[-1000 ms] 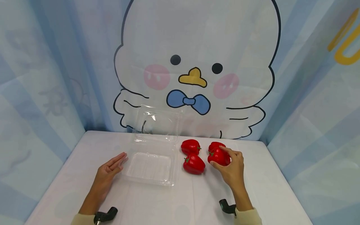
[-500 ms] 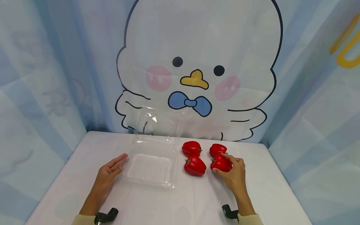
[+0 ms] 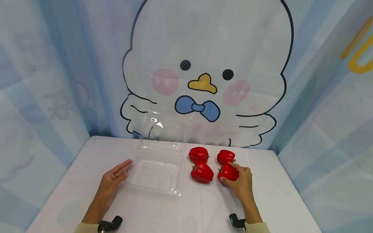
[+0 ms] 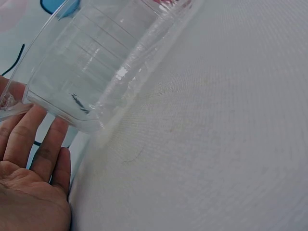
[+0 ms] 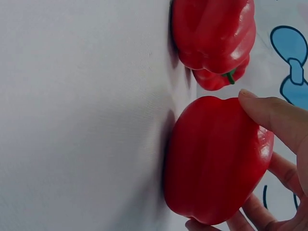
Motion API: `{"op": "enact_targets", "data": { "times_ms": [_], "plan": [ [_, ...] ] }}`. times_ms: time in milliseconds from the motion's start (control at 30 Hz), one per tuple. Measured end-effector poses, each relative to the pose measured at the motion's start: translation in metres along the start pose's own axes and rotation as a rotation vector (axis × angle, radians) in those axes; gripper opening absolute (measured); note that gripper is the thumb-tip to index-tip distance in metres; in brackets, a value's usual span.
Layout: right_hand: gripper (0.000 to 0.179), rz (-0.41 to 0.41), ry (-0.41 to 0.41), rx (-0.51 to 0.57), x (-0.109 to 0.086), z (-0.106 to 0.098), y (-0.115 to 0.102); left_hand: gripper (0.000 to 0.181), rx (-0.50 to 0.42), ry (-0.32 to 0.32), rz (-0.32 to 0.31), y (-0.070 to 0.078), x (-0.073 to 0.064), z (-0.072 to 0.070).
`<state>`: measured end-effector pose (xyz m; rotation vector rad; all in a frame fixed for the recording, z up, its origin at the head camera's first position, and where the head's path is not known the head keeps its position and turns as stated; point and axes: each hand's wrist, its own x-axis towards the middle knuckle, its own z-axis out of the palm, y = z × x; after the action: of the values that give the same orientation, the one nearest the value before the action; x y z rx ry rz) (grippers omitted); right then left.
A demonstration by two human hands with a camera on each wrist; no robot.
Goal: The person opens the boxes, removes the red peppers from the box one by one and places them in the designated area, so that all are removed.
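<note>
My right hand (image 3: 243, 183) holds a red bell pepper (image 3: 226, 172), its thumb on the near side and fingers round the far side. In the right wrist view that pepper (image 5: 216, 161) is low over the tabletop, its shadow right beside it. Just behind it lies another red bell pepper (image 3: 225, 156). To their left, two more peppers stand one behind the other, the nearer pepper (image 3: 202, 172) and the farther pepper (image 3: 198, 154). My left hand (image 3: 113, 178) keeps its fingers fairly straight against the left side of a clear plastic clamshell box (image 3: 157, 191); the left wrist view shows fingertips at its wall.
The box's hinged lid (image 3: 166, 127) stands raised at the back, against a curtain (image 3: 256, 48) printed with a cartoon bird. A white cloth covers the table (image 3: 201, 213). Black wrist mounts (image 3: 110, 224) sit at both forearms.
My right hand has brought its pepper slightly toward me, away from the pepper behind it, which now shows more fully. The left hand stays at the box.
</note>
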<state>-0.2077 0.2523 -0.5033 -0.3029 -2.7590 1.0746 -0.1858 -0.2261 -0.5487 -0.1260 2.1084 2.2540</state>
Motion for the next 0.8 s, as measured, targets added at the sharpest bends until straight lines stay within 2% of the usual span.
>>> {"op": "enact_targets", "data": {
  "times_ms": [267,500,667,733,800],
  "plan": [
    [0.077,0.009,0.002,-0.019,-0.001,-0.006,-0.001,0.06,-0.004,-0.011,0.015,-0.001,0.002,0.007],
    [0.078,-0.027,0.041,-0.044,0.001,-0.01,-0.004,0.06,0.012,0.035,0.022,0.002,0.003,0.011],
    [0.08,-0.056,0.032,-0.089,0.0,-0.014,-0.002,0.061,0.048,0.044,0.031,0.001,0.003,0.012],
    [0.081,-0.074,0.018,-0.112,-0.001,-0.016,-0.001,0.062,0.134,0.036,0.068,0.003,0.002,0.009],
    [0.084,-0.092,0.007,-0.135,-0.001,-0.018,0.0,0.064,0.257,0.032,0.107,0.008,-0.002,0.004]
  ]
}}
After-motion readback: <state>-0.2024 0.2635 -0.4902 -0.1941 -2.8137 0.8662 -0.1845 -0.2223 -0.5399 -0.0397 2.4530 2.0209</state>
